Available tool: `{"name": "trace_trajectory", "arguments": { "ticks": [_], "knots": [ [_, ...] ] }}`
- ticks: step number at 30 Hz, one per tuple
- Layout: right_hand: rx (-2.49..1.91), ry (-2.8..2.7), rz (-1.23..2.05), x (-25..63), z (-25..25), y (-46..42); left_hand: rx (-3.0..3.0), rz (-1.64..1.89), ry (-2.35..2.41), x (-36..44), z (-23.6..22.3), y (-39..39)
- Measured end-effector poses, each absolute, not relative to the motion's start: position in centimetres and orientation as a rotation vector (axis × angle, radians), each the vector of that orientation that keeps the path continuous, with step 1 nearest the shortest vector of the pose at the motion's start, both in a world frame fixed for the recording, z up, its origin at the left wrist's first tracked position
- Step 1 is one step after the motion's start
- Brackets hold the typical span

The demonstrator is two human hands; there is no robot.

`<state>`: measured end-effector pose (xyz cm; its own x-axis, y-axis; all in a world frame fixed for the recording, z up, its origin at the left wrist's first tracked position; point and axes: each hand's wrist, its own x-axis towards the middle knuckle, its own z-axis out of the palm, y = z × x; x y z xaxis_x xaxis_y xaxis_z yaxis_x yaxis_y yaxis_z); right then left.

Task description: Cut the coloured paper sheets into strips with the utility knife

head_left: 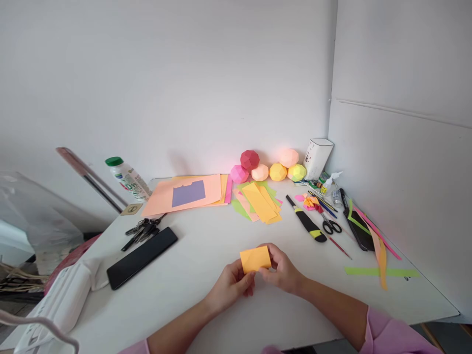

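Note:
A small orange-yellow piece of paper [255, 258] is held up between both hands over the front middle of the white table. My left hand [236, 281] pinches its lower left side, thumb in front. Around its right edge, my right hand [279, 269] has the thumb at the bottom corner and fingers behind the sheet. Whether the paper is folded or a single layer, I cannot tell. Beyond the hands lie several loose strips of yellow paper [260, 202] on top of green and peach ones. A utility knife [308, 223] with a black and lime handle rests to the right.
Along the wall sit several faceted paper balls [278, 172]. Left are peach sheets [158, 196], a bottle [129, 181], keys [143, 230], a black phone [142, 258] and a white power strip [70, 295]. Scissors [332, 226], a glue bottle [327, 184] and paper strips [391, 272] lie right.

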<state>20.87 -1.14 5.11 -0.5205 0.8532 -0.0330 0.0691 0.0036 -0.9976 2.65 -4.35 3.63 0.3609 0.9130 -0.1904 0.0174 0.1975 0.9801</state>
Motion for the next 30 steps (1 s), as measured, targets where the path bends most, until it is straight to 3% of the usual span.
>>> {"name": "trace_trajectory", "arguments": {
  "ticks": [30],
  "knots": [
    [-0.92,-1.645,1.596,21.7,4.0,0.4,1.107,0.893,1.052,2.6,3.9,-4.4]
  ]
}}
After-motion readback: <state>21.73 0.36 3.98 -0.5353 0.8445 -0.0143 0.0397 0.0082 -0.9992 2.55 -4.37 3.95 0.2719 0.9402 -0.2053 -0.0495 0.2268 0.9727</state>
